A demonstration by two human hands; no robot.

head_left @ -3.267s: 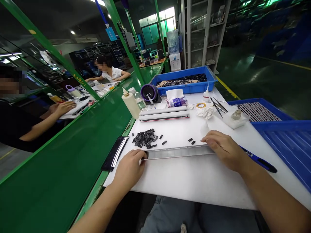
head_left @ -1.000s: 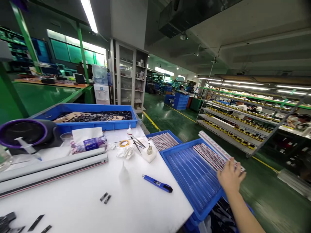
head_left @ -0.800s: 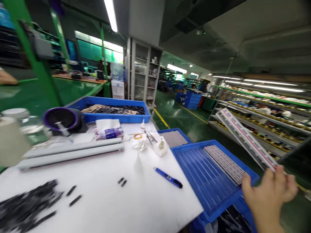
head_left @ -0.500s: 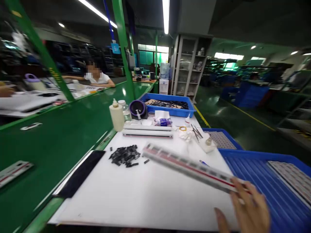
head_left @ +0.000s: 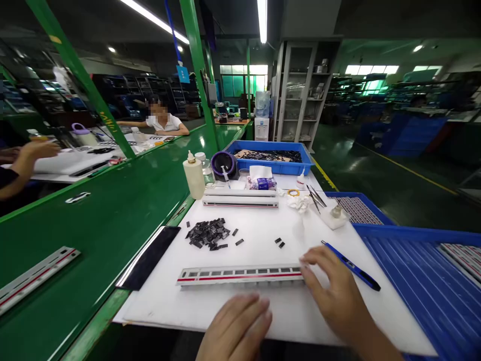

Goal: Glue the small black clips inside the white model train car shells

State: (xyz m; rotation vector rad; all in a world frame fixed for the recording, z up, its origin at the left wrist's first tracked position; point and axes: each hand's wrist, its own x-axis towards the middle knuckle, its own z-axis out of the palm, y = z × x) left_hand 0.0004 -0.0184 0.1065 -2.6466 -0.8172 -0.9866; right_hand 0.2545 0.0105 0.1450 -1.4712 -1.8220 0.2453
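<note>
Shining from a ceiling tube [head_left: 262, 20] and far windows [head_left: 233, 82], glaring softly off the counter [head_left: 158, 303], streaking a dark panel [head_left: 152, 258]; dimming behind, slightly blurring the left grip [head_left: 237, 326], stretching at edges.

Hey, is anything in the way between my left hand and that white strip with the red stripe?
Nothing visible stands between your left hand and the white strip; only the tabletop shows there. Your right hand is at the strip's right end, and the black pieces lie beyond it.
</note>
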